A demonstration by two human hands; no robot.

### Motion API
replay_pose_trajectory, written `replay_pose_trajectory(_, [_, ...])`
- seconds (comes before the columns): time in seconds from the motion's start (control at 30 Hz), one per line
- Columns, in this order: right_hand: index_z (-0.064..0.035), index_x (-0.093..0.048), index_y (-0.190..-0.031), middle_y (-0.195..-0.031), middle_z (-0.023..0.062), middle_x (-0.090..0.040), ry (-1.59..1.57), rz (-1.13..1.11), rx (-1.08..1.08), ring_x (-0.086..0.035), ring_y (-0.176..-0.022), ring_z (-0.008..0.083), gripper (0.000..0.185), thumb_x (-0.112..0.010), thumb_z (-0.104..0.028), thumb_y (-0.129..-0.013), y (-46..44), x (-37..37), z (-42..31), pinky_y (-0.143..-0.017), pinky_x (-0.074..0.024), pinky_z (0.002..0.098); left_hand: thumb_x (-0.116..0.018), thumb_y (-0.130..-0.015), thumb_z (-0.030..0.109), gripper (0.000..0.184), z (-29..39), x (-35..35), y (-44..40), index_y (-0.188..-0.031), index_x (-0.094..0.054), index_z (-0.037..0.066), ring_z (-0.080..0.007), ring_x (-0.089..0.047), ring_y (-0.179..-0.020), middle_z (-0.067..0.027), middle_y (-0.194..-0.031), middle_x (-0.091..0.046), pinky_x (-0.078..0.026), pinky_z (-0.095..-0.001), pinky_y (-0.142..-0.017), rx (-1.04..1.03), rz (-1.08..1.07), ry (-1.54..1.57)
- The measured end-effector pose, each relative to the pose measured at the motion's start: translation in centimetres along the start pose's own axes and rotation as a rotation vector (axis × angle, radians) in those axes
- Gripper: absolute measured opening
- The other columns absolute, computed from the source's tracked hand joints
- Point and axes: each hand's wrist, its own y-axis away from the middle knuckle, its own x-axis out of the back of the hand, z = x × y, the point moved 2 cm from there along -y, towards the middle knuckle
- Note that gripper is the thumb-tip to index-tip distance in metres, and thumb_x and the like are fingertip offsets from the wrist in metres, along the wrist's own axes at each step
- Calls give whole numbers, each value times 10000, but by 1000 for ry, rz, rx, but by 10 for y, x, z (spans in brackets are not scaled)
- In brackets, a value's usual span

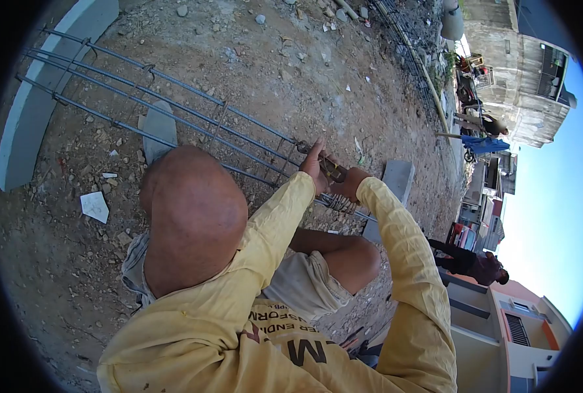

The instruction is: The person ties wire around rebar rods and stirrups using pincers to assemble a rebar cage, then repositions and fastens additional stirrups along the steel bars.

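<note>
A cage of long steel rebar (173,118) with thin stirrups (221,118) tied across it runs from the upper left to beneath my hands. My left hand (313,171) is closed at the cage, its thumb raised along the bars; what its fingers grip is partly hidden. Close beside it, my right hand (352,183) is also closed. Between the hands is a rusty brown metal piece (334,170), too small to name surely. Just below my right hand, several wire loops (339,204) are bunched around the bars.
A long concrete piece (39,124) supports the cage's far end. Concrete blocks (398,178) lie near my hands and knees. A white tile shard (95,207) lies on the stony ground. More rebar (409,49) is at the top. A person (468,262) stands at right, near buildings.
</note>
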Motion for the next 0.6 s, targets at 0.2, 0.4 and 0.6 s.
replay_pose_trajectory(0.2, [-24, -618, -931, -612, 46, -581, -444, -284, 3, -617, -511, 214, 411, -807, -335, -742, -3, -5, 15, -461, -512, 342, -609, -911, 485, 417, -4, 0, -18, -718, -461, 146, -183, -550, -592, 0, -625, -491, -528, -414, -632, -61, -145, 77])
replay_pose_trajectory(0.4, [-118, -520, -1223, -1180, 205, -584, 252, 708, -26, -587, -1097, 401, 385, -576, -262, -871, 30, -38, -5, -903, -483, 495, -485, -987, 456, 414, -12, -18, -20, -732, -436, 134, -170, -478, -529, 15, -593, -400, -499, -411, -561, -162, 147, 16])
replay_pose_trajectory(0.6, [-125, -531, -1247, -1074, 243, -647, 136, 560, -34, -630, -1023, 404, 347, -498, -248, -924, 25, -30, -4, -875, -498, 497, -500, -973, 458, 401, -14, -16, -21, -768, -432, 120, -188, -463, -521, -11, -594, -397, -473, -410, -527, -187, 257, 7])
